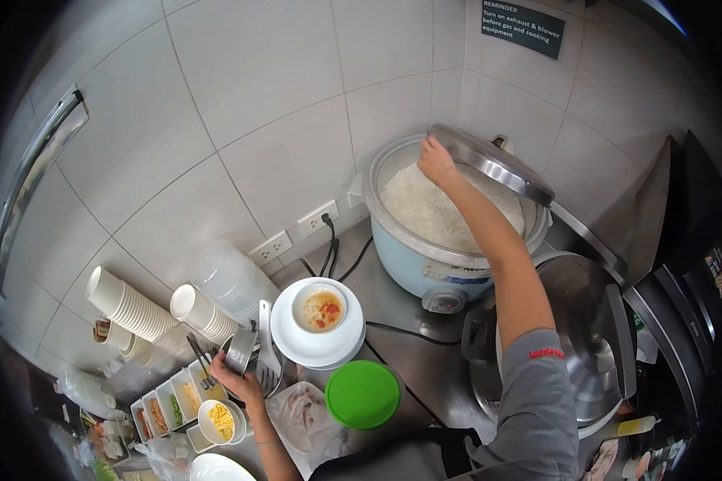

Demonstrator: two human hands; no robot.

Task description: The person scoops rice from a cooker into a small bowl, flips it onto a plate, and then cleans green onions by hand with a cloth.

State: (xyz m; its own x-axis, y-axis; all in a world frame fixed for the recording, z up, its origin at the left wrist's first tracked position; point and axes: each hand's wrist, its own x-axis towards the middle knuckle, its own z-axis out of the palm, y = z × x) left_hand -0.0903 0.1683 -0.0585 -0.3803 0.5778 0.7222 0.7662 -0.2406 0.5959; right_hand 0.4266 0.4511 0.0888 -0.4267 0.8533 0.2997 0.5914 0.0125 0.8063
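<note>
My right hand (438,163) reaches over the large light-blue rice cooker (405,260), its fingers closed at the near-left edge of the metal lid (489,164). The lid is tilted up at the back of the pot. Beneath my forearm, white cooked rice (425,208) fills much of the pot. At lower left, my left hand (237,380) is closed around a small metal cup (241,350). Several dark-handled utensils (198,350) and a white slotted spatula (265,329) are beside it. My left fingers are partly hidden.
A small bowl with red bits (321,309) rests on stacked white plates (353,341). Nearby are a green lid (363,394), paper cups (132,306), ingredient trays (168,402) and a bowl of yellow pieces (218,420). A large lidded pot (578,345) stands right; black cords (409,330) cross the counter.
</note>
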